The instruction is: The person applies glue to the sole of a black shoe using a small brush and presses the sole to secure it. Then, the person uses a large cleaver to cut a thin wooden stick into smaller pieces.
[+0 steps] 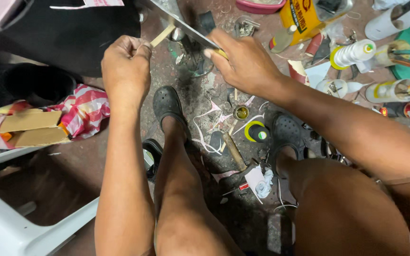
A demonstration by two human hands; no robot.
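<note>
Left hand [125,59] fisted on thin wooden stick [162,35], right hand [245,61] fingers clamped on big knife [186,26]; slip risks cutting left knuckles.

our left hand [125,64] fisted, forearm straight out | our right hand [245,61] clenched, arm bent inward | hands near, apart

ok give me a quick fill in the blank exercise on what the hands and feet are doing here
1. The left hand is closed around a thin pale ____ stick.
2. The right hand holds a long metal ____ against that stick.
3. Both feet wear dark ____.
4. On the floor between the feet lies a hammer with a ____ handle.

Missing words: wooden; blade; clogs; wooden
</note>
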